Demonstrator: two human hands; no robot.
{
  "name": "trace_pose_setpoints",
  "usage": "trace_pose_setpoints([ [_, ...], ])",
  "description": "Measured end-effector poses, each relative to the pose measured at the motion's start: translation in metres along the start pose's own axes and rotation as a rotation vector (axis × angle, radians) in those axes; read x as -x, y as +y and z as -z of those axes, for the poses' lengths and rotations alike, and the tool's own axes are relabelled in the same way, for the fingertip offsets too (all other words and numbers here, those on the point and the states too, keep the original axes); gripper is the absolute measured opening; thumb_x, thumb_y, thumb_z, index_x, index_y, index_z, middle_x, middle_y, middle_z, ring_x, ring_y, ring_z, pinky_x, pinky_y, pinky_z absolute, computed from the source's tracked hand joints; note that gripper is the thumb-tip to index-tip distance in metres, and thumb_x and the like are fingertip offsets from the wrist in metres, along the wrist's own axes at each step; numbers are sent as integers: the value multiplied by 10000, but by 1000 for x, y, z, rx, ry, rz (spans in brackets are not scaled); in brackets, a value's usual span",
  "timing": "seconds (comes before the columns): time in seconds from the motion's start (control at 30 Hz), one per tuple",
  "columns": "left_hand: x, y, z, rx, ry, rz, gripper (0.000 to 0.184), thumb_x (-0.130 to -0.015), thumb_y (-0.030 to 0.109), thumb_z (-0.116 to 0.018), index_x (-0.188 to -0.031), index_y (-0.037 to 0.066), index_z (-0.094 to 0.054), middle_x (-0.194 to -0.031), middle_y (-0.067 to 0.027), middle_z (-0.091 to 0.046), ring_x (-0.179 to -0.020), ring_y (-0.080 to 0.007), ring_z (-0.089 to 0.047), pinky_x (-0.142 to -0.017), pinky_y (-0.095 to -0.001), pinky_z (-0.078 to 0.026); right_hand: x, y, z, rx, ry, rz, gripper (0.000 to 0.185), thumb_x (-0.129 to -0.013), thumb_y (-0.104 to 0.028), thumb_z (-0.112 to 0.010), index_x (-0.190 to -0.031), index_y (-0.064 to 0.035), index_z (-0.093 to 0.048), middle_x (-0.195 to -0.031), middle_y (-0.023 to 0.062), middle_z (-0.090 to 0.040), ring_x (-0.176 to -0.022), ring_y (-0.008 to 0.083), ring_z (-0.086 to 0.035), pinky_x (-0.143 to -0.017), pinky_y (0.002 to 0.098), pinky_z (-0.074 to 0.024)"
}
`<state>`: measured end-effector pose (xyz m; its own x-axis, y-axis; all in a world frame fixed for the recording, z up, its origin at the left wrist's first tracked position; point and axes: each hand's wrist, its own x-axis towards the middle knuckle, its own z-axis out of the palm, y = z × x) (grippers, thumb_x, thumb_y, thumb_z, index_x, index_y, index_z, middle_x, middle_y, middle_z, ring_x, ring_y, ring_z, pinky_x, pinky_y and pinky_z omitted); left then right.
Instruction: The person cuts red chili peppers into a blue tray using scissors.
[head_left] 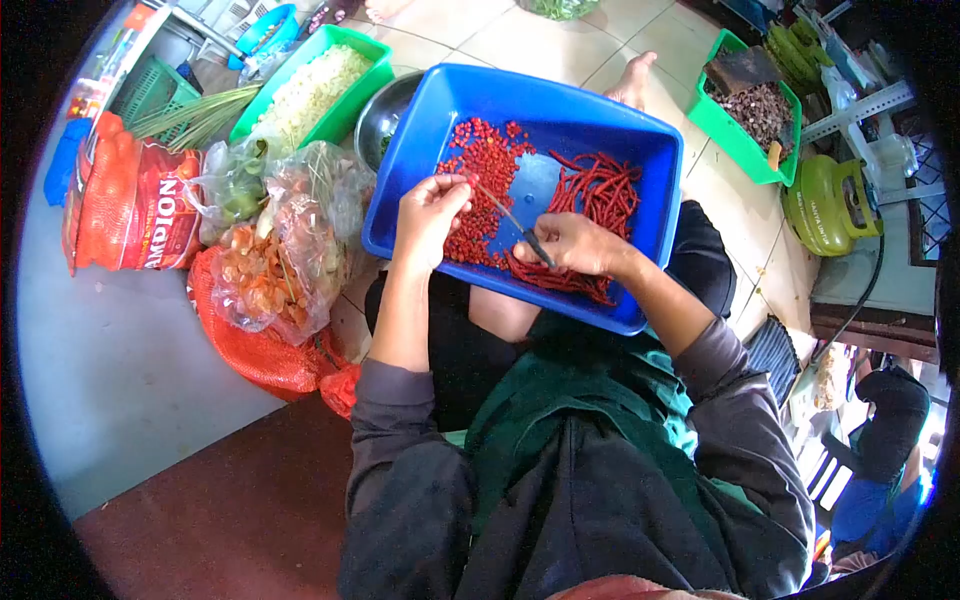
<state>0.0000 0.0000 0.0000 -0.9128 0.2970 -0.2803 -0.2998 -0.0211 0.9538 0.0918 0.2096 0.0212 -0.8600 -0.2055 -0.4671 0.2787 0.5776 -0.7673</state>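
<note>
A blue tub (652, 160) rests across my lap. Cut red chili pieces (480, 150) lie in its left part, and whole long red chilies (600, 195) in its right part. My right hand (568, 243) is closed on the dark handle of a small knife (510, 215), whose blade points up and left toward my other hand. Over the tub's near left side, my left hand (435, 210) pinches a thin red chili (468, 177) near the blade tip. Both hands are above the chilies.
Left of the tub are a metal bowl (385, 112), plastic bags of vegetables (300, 200), a red net sack (240, 330) and a green tray (375, 75). At right stand another green tray (715, 118) and a green gas cylinder (822, 205). A bare foot (634, 82) shows behind the tub.
</note>
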Motion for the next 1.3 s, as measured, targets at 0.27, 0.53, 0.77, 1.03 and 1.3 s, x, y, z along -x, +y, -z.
trace_pose_setpoints([
  [0.27, 5, 13, -1, -42, 6, 17, 129, -838, 126, -661, -939, 50, -637, -789, 6, -616, -671, -52, -566, -496, -167, -394, 0, -8, 1, -59, 68, 84, 656, -728, -658, -646, -667, -9, -569, -584, 84, -514, -592, 169, -505, -545, 367, -408],
  [0.53, 2, 7, 1, -10, -17, 19, 114, -822, 125, -684, -898, 45, -655, -753, 1, -623, -657, -60, -578, -518, -185, -406, 3, -15, 2, -128, 59, 50, 624, -709, -631, -687, -641, -23, -562, -568, 51, -519, -564, 143, -516, -521, 325, -403],
  [0.77, 9, 18, -4, -87, -9, 19, 104, -830, 126, -657, -898, 48, -645, -770, -10, -619, -630, -56, -542, -477, -176, -376, 7, -17, 5, -172, 73, 28, 608, -695, -610, -712, -641, -22, -569, -556, 63, -536, -526, 150, -530, -491, 314, -411],
  [1.03, 7, 13, -2, 74, -22, 50, 143, -848, 65, -656, -976, 18, -611, -872, -57, -651, -696, -67, -567, -498, -163, -401, -2, 3, 2, -173, 44, 76, 586, -708, -584, -724, -641, -29, -545, -567, 52, -535, -534, 141, -547, -491, 319, -425],
  [1.3, 6, 14, -2, 71, 12, 56, 120, -850, 83, -660, -950, 41, -608, -876, -46, -658, -713, -71, -596, -497, -161, -415, 3, -5, 3, -27, 28, 43, 675, -701, -681, -657, -690, -12, -569, -606, 84, -540, -624, 182, -526, -577, 349, -424],
])
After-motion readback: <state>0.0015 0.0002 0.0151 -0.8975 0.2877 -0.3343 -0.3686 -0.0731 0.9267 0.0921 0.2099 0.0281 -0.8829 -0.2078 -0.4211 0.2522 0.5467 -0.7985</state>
